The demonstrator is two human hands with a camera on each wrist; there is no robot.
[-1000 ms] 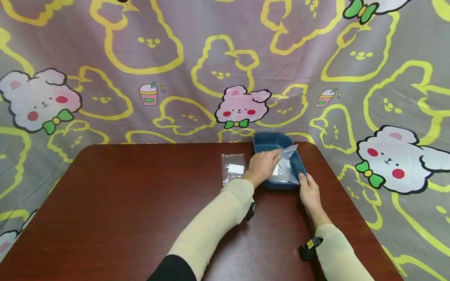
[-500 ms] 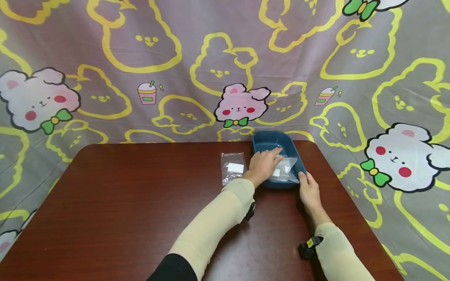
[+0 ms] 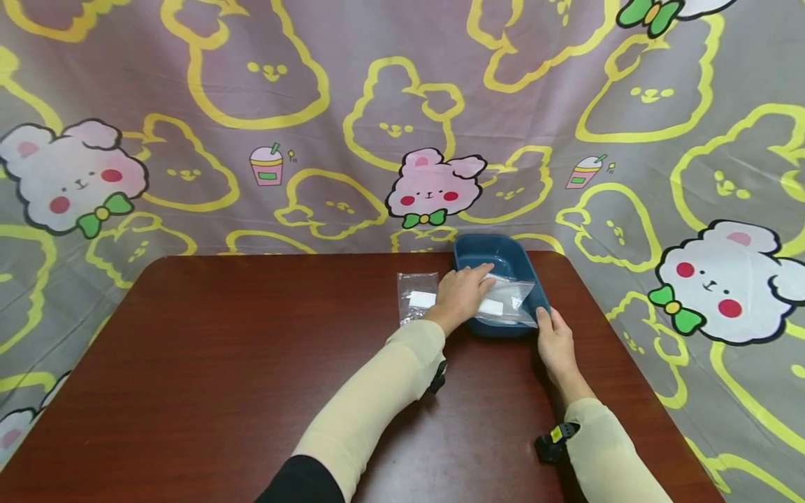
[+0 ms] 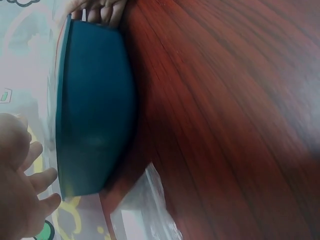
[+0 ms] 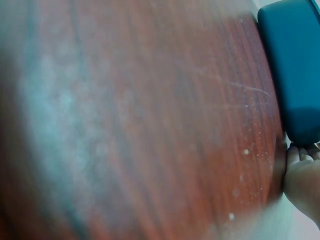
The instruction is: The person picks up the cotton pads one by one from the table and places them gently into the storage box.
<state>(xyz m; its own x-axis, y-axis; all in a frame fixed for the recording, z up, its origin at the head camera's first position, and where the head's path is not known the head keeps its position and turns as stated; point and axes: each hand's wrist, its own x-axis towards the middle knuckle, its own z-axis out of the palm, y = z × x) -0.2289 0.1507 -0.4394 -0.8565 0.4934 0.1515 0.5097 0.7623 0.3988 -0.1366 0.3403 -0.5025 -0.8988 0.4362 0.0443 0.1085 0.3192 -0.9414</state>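
A blue plastic basin (image 3: 473, 250) stands near the back right of the table. A clear plastic bag with a white label (image 3: 517, 296) lies in its near half, one corner reaching the right rim. My left hand (image 3: 462, 292) is over the basin's left rim, fingers loosely extended and holding nothing; the left wrist view has this hand (image 4: 22, 187) beside the rim. With the thumb on top and fingers underneath, my right hand (image 3: 557, 344) grips the basin's near right corner. Left of the basin, a second clear bag with a white label (image 3: 418, 282) lies flat, partly covered by my left hand.
The brown wooden table (image 3: 239, 349) stretches far to the left. A cartoon-printed cloth (image 3: 314, 150) hangs behind the back edge and along the right side. The basin is close to that back edge.
My left hand has let go of the bag, which has settled flatter in the basin, and has drawn back left. My right hand keeps its grip on the corner.
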